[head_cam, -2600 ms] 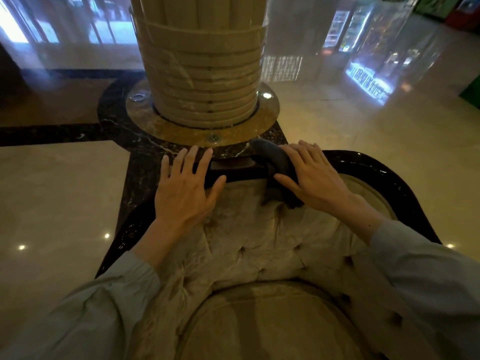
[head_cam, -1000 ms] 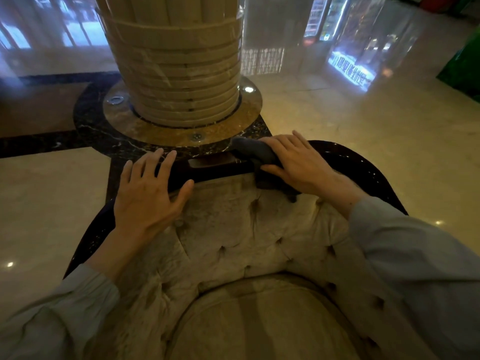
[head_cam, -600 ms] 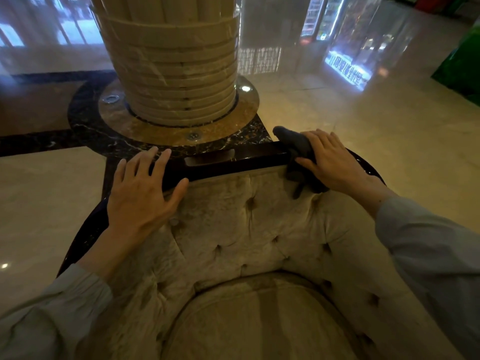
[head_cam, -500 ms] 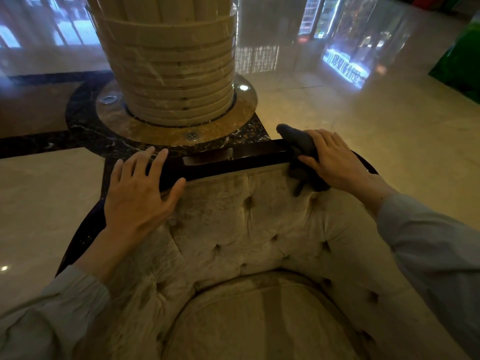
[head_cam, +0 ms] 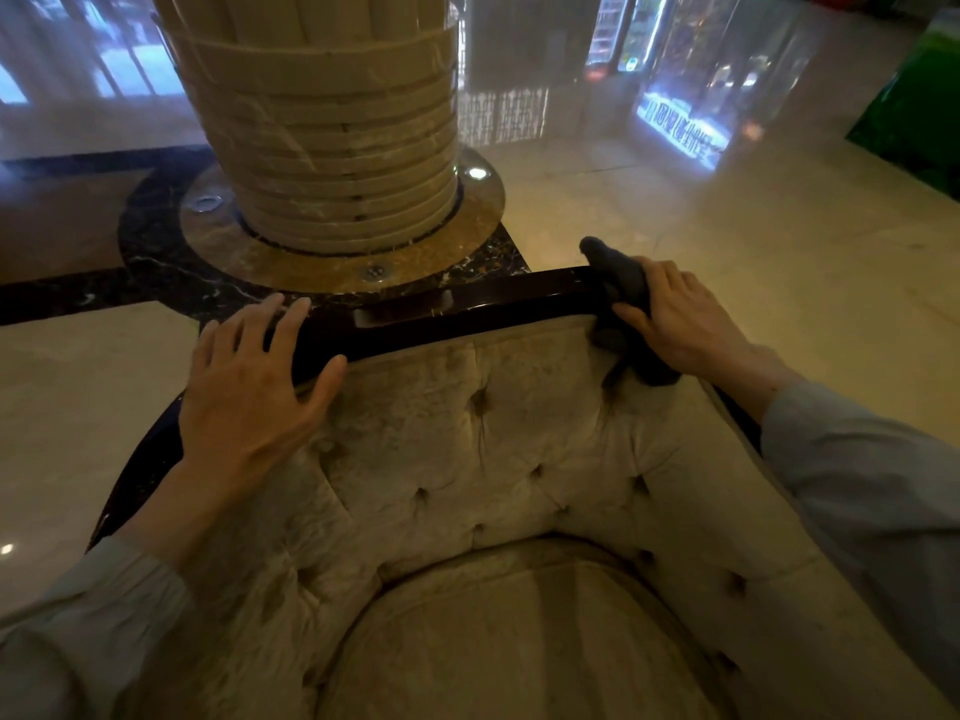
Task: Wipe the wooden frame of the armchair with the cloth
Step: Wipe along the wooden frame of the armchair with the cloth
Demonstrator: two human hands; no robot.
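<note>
A beige tufted armchair fills the lower view, with a dark glossy wooden frame running along the top of its backrest. My right hand presses a dark grey cloth over the right end of that top rail; part of the cloth hangs down onto the upholstery. My left hand lies flat with fingers spread on the left end of the rail and the padding beside it, holding nothing.
Directly behind the chair stands a wide ribbed marble column on a round brown and black base. Shiny beige floor tiles stretch to both sides. A green object is at the far right edge.
My right hand has slid the cloth along the top rail from the middle to its right end. My left hand has stayed on the left end of the rail.
</note>
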